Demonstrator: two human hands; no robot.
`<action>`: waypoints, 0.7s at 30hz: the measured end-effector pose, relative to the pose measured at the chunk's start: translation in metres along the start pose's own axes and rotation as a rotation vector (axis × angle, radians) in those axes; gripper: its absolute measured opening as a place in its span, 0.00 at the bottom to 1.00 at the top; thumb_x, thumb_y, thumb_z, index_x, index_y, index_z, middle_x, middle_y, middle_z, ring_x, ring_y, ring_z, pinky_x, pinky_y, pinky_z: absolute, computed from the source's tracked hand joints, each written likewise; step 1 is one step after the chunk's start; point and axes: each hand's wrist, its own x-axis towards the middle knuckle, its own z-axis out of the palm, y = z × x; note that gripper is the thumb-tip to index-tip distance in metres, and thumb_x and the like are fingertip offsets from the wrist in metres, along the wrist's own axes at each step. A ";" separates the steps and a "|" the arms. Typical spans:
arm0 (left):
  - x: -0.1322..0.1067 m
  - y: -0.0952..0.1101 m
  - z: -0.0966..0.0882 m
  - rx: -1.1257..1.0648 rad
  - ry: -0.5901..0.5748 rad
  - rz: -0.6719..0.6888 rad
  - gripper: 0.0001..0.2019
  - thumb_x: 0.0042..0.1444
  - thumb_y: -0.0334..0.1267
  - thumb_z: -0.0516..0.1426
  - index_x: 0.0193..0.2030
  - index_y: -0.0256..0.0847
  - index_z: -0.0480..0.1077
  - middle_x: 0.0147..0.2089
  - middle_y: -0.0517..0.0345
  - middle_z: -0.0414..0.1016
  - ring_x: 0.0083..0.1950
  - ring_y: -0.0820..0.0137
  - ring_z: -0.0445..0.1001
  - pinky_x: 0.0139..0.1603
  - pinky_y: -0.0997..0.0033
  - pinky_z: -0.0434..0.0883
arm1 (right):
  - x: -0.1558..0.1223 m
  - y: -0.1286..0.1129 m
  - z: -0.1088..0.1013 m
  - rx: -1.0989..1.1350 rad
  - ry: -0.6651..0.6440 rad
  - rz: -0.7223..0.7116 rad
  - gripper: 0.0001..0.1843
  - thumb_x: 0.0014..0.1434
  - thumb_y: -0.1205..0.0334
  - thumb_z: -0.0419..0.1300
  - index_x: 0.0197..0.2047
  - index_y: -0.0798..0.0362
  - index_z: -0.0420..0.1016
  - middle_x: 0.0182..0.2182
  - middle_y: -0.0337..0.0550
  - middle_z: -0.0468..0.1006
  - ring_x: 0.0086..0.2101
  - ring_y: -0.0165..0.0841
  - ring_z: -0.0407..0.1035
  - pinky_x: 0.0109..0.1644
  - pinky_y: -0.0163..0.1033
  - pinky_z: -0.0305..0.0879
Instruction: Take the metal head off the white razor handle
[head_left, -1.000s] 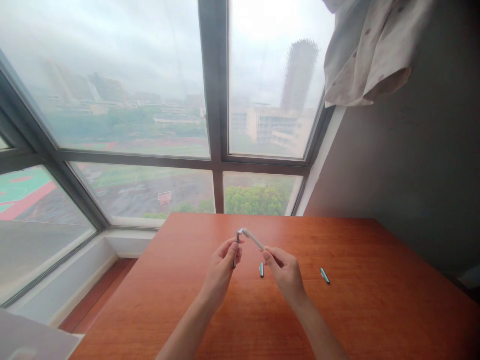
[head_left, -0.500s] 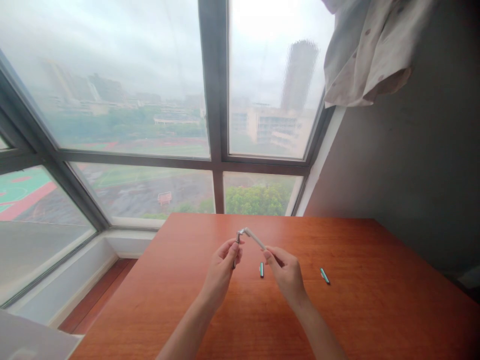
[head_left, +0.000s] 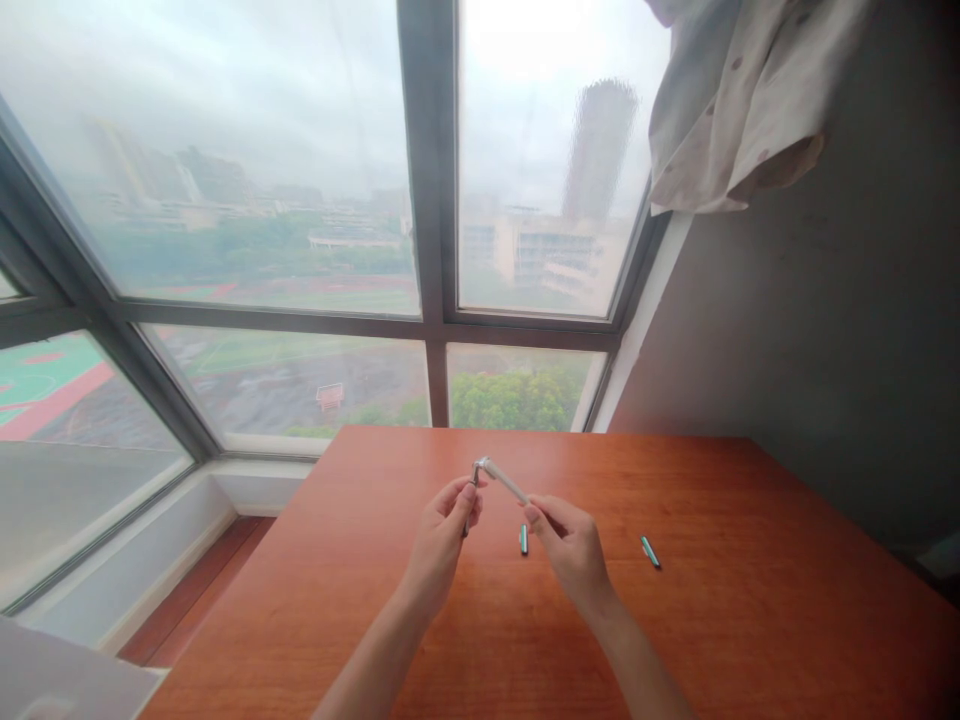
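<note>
Both our hands are raised a little above the desk (head_left: pixel 750 620), near its middle, and between them we hold a small bent thing made of two parts. Our left hand (head_left: pixel 439 545) pinches a thin metal piece (head_left: pixel 475 474) between thumb and forefinger. The piece stands nearly upright, and its lower end shows just below the fingers. Our right hand (head_left: pixel 574 550) pinches the lower end of a white stick (head_left: pixel 504 481) between thumb and fingertips, with the other fingers curled in. The stick slants up and to the left from the right hand. Its top end meets the top of the metal piece, so the two make a corner pointing toward the window (head_left: pixel 300 200). We cannot tell whether they are joined there or only touch.

Two short teal pieces lie on the desk. The first teal piece (head_left: pixel 523 540) lies in the gap between our hands, close to the right thumb, pointing away from us. The second teal piece (head_left: pixel 650 552) lies to the right of the right hand, apart from it, at a slant.

The desk is of reddish wood and stands against the window, with a grey wall (head_left: pixel 825 350) on its right. A pale cloth (head_left: pixel 735 110) hangs at the top right.
</note>
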 end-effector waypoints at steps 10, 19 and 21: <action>0.001 0.000 -0.002 -0.006 -0.013 -0.006 0.16 0.56 0.48 0.56 0.46 0.40 0.73 0.29 0.61 0.64 0.29 0.75 0.61 0.32 0.76 0.60 | 0.001 0.000 0.001 -0.027 0.008 0.010 0.18 0.61 0.53 0.53 0.36 0.56 0.79 0.24 0.41 0.74 0.25 0.30 0.67 0.28 0.32 0.61; 0.001 0.000 -0.002 0.019 0.008 -0.011 0.17 0.55 0.49 0.57 0.44 0.40 0.73 0.29 0.60 0.65 0.29 0.74 0.61 0.30 0.76 0.59 | -0.001 0.001 0.000 -0.008 -0.004 0.001 0.17 0.61 0.54 0.54 0.36 0.56 0.79 0.25 0.42 0.75 0.26 0.31 0.67 0.28 0.32 0.62; 0.002 -0.001 -0.002 0.028 0.018 -0.012 0.18 0.54 0.50 0.57 0.44 0.39 0.74 0.28 0.59 0.65 0.29 0.73 0.61 0.30 0.75 0.59 | 0.000 0.003 0.000 -0.020 0.011 0.010 0.17 0.61 0.54 0.54 0.36 0.56 0.79 0.25 0.42 0.75 0.26 0.31 0.67 0.29 0.32 0.62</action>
